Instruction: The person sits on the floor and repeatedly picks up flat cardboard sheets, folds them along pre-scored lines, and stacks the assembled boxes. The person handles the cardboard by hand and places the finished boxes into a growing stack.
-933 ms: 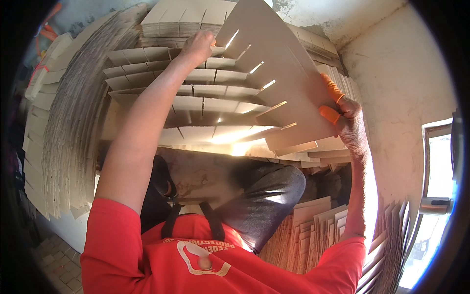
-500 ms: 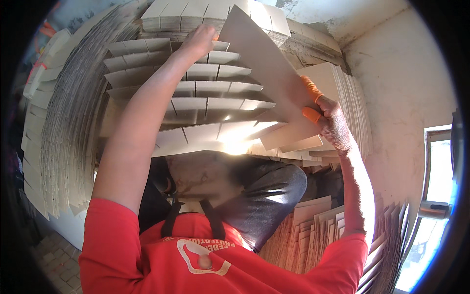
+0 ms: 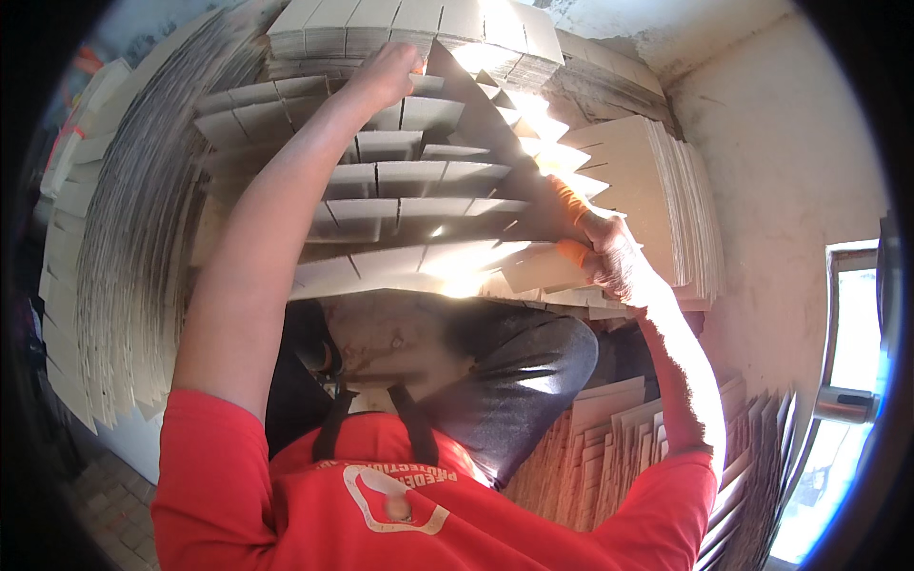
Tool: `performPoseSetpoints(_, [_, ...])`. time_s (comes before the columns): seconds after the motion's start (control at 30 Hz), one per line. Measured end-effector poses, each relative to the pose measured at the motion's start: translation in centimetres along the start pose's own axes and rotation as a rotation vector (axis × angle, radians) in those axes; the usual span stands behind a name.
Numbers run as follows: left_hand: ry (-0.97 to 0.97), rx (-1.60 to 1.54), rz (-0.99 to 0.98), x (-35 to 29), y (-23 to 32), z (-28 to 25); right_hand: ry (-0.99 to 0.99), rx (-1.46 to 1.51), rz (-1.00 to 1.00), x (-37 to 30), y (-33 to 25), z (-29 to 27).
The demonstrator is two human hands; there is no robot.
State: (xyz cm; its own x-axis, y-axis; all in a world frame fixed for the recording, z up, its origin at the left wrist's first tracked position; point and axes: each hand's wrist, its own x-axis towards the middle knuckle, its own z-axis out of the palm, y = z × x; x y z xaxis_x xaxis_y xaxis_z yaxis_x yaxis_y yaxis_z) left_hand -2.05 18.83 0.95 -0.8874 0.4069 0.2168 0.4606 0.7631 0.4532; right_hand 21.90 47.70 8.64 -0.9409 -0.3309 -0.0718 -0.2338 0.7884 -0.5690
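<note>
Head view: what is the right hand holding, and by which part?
The right hand grips a cardboard sheet by its long edge, toward the near end.

1 fisheye view looks down from the person's head. It faces left hand (image 3: 388,74) and right hand (image 3: 614,255), nearby.

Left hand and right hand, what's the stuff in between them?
In the head view, rows of slotted cardboard strips and a slanting cardboard sheet lie between left hand and right hand.
</note>
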Motion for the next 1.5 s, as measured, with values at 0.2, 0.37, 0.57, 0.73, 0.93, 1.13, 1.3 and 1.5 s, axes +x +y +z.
performPoseSetpoints(0.2, [0.136, -0.002, 0.113, -0.8, -2.6, 0.6, 0.163, -0.371, -0.161, 2.1, -2.0, 0.0])
performPoseSetpoints(0.37, [-0.070, 0.100, -0.053, 0.2, 0.3, -1.0, 0.104, -0.712, -0.299, 4.3, 0.3, 4.0])
performPoseSetpoints(0.57, [0.270, -0.019, 0.187, -2.3, 4.8, -3.3, 0.140, -0.323, -0.119, 3.5, -0.1, 1.7])
performPoseSetpoints(0.73, [-0.060, -0.005, 0.418, -5.7, 5.1, -3.5, 0.447, -0.291, -0.056, 1.0, 0.0, 2.7])
performPoseSetpoints(0.93, [0.133, 0.025, 0.377, -9.0, 4.1, -2.7, 0.526, -0.420, -0.075, 4.8, -1.1, 1.9])
performPoseSetpoints(1.13, [-0.013, 0.086, 0.283, -8.3, 4.3, -1.7, 0.272, -0.491, 0.115, 11.3, -2.4, 4.6])
performPoseSetpoints(1.3, [-0.047, -0.040, 0.329, -8.2, 3.7, -2.6, 0.245, -0.468, 0.095, 13.1, -3.5, 4.7])
performPoseSetpoints(1.5, [-0.093, -0.112, 0.249, -8.0, 2.8, -2.9, 0.208, -0.443, 0.087, 14.5, -3.0, 4.6])
